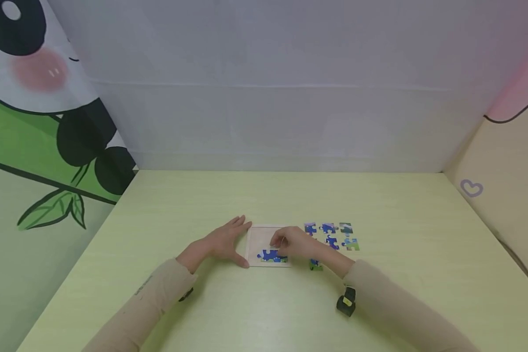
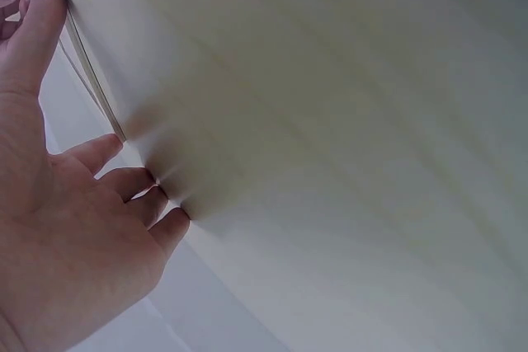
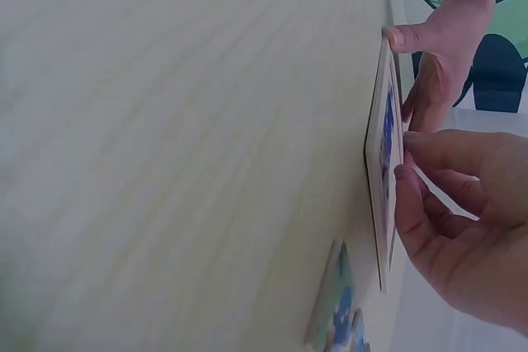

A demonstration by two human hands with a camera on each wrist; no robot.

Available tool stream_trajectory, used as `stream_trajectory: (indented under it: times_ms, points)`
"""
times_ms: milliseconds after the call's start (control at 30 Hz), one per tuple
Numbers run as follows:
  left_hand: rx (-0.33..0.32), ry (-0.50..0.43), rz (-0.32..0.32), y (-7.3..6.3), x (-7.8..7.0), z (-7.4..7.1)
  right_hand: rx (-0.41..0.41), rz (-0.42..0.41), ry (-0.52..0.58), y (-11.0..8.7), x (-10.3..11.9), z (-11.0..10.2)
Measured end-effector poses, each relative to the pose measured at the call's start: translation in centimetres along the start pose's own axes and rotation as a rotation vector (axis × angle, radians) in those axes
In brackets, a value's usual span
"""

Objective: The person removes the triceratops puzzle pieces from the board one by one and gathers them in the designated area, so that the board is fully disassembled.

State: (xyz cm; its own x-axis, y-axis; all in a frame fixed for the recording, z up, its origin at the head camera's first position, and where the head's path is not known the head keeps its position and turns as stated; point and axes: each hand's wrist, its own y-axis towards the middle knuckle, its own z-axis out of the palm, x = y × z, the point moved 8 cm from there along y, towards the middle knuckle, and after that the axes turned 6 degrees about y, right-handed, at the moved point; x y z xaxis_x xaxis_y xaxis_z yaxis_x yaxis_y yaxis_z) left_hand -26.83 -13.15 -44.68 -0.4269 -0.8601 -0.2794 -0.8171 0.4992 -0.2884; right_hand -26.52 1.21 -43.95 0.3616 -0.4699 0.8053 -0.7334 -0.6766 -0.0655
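Observation:
A shallow light wooden puzzle tray point(image 1: 260, 237) lies on the table, with joined blue and green jigsaw pieces point(image 1: 270, 255) along its near side. My left hand point(image 1: 224, 242) spreads at the tray's left edge, thumb at the near left corner. In the left wrist view its fingertips point(image 2: 175, 224) touch the tabletop. Over the tray's right part bends my right hand point(image 1: 297, 242), thumb and fingers curled down near the joined pieces. The right wrist view has its thumb and index finger close to the tray's face; whether a piece sits between them is hidden.
Several loose jigsaw pieces point(image 1: 328, 228) lie right of the tray, in rough rows. One green piece point(image 1: 315, 265) is partly under the right forearm. The pale table point(image 1: 229, 313) meets a white back wall point(image 1: 290, 127) and printed side walls.

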Motion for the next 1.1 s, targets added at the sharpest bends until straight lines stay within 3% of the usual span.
stream_trajectory:
  times_ms: [267, 1100]
  points:
    - [-0.005, 0.003, 0.010, -0.1, 0.0, 0.0, 0.019, -0.007, -0.007, 0.1, 1.0, 1.1]
    - [-0.014, -0.004, 0.019, -0.1, 0.0, -0.2, 0.010, -0.012, -0.009, 0.1, 1.4, 1.2]
